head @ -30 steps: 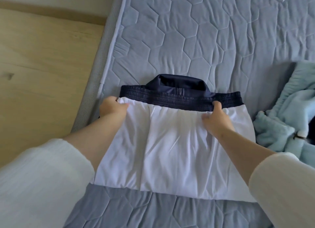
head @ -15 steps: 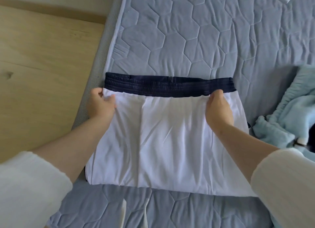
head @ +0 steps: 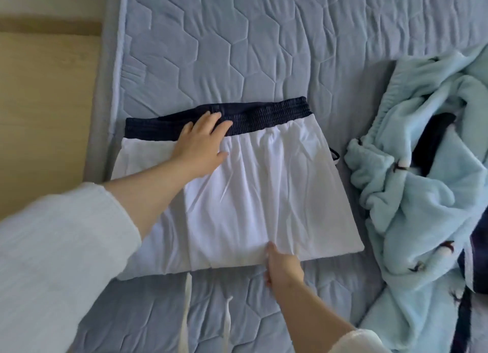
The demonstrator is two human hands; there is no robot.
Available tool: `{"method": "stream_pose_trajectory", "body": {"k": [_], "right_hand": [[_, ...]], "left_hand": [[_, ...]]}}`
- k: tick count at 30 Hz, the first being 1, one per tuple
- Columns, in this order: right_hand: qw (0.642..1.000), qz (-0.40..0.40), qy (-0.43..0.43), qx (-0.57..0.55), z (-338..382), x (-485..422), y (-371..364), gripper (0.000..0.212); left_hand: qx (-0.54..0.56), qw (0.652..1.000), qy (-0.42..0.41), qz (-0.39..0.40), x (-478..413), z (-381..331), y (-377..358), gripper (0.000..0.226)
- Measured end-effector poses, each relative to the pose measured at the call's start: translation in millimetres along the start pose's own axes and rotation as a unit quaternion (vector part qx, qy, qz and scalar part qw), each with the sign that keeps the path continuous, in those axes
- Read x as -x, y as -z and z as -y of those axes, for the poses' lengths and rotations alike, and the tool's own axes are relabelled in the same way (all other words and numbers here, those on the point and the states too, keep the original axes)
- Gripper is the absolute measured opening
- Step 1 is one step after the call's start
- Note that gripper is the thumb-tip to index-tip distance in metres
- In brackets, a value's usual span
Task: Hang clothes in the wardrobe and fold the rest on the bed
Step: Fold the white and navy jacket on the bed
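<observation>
A white garment (head: 264, 189) with a navy elastic waistband (head: 277, 112) lies folded into a flat panel on a blue quilted bed (head: 211, 36), seen from above. The person's left hand (head: 200, 147) rests on the garment's upper left part, fingers straight and spread wide, tips reaching the waistband, pressing the cloth flat. The right hand (head: 284, 267) is at the garment's near edge, thumb on top and the other fingers seemingly tucked beneath, pinching that hem. Two white drawstrings (head: 227, 318) trail from the near edge toward the viewer.

To the right of the garment sits a crumpled heap of pale blue fleece clothing (head: 422, 194), not yet folded. Left of the garment, beyond the mattress edge, is wooden floor (head: 47, 102). No wardrobe is in view.

This piece looks partly folded, likely with one more fold to come; the fleece heap remains untouched, so a good share of the work seems left.
</observation>
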State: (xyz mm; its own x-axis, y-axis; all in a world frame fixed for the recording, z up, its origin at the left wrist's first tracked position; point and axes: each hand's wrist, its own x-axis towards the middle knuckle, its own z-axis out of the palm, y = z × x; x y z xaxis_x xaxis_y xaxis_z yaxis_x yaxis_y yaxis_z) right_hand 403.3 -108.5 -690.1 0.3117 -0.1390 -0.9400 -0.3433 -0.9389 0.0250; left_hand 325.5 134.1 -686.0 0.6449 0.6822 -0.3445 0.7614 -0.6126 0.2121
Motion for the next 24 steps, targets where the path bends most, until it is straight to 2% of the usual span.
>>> {"method": "stream_pose_trajectory", "body": {"k": [2,4,7,9,10,12,15,17,19,22,24], "right_hand": [[0.991,0.079,-0.074,-0.084,-11,3,-5,0.050],[0.974,0.164,-0.093,-0.124,-18,2,-11,0.047],[0.945,0.255,-0.068,-0.194,-17,-1,-15,0.029],[0.934,0.259,-0.060,-0.240,-16,-5,-16,0.021],[0.932,0.248,-0.061,-0.258,-17,-7,-17,0.020],[0.928,0.220,-0.063,-0.293,-20,-9,-20,0.024],[0.924,0.177,-0.054,-0.335,-21,-12,-26,0.021],[0.917,0.170,-0.033,-0.360,-17,-14,-22,0.021],[0.909,0.154,0.005,-0.388,-8,-18,-10,0.028],[0.906,0.112,0.067,-0.403,13,-24,15,0.035],[0.898,0.082,0.109,-0.418,25,-26,30,0.032]], "left_hand": [[-0.033,0.999,-0.030,0.002,-16,1,0,0.078],[-0.066,0.997,-0.036,0.029,-32,4,-2,0.093],[-0.061,0.992,0.051,0.095,-51,8,-4,0.118],[-0.042,0.987,0.080,0.135,-58,6,-5,0.121],[-0.023,0.985,0.081,0.153,-61,6,-5,0.114],[0.009,0.980,0.080,0.181,-65,5,-3,0.085],[-0.014,0.976,0.091,0.196,-61,5,1,0.043],[-0.010,0.969,0.102,0.225,-52,5,-2,0.037],[0.041,0.957,0.113,0.263,-41,8,-7,0.036],[0.169,0.936,0.151,0.269,-21,19,-4,0.029],[0.267,0.907,0.187,0.267,-5,26,-2,0.024]]}}
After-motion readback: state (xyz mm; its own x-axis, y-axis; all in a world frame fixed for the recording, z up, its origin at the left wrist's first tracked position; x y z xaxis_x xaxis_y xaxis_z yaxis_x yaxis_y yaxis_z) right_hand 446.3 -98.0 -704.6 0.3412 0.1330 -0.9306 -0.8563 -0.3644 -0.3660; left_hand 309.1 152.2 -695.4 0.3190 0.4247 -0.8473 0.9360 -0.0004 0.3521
